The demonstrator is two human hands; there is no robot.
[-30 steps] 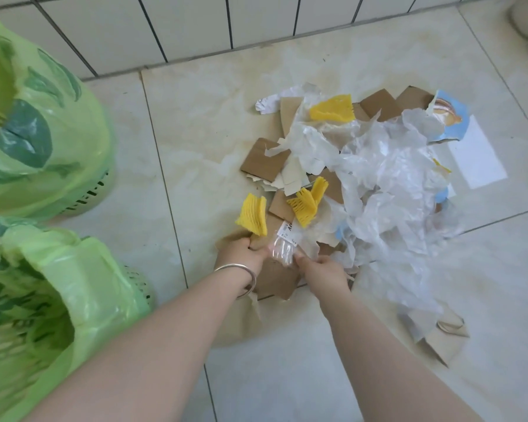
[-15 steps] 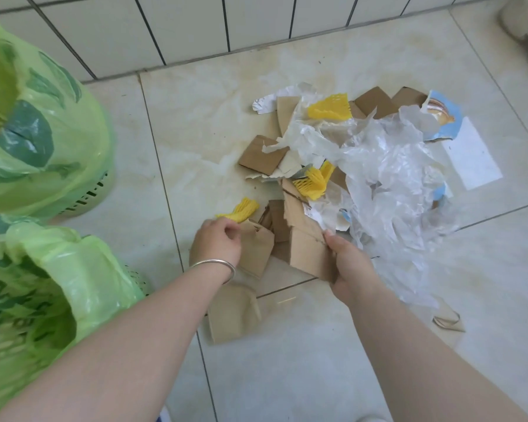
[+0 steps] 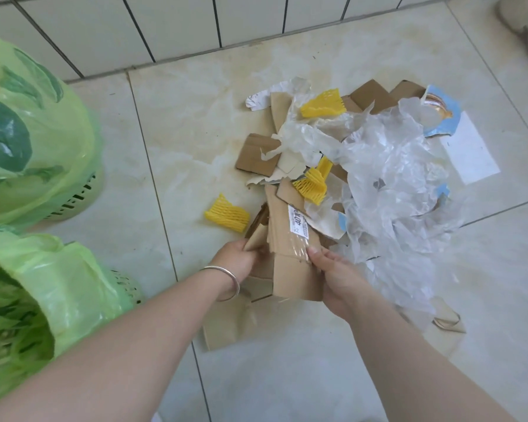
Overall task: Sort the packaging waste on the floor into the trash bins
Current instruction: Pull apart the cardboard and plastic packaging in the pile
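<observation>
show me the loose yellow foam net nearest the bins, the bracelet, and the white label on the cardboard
yellow foam net (image 3: 227, 213), head view, middle of mesh
bracelet (image 3: 233, 280), head view, band's outer edge
white label (image 3: 298, 220), head view, printed face

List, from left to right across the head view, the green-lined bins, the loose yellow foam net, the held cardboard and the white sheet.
Green-lined bins → loose yellow foam net → held cardboard → white sheet.

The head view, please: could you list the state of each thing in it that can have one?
Left hand: shut on cardboard stack.
Right hand: shut on cardboard stack.
Cardboard stack: flattened, gathered, held by both hands.
Near bin bag: mouth open.
Far bin bag: draped over basket.
Plastic film: crumpled on floor.
Lone yellow foam net: lying apart from pile.
</observation>
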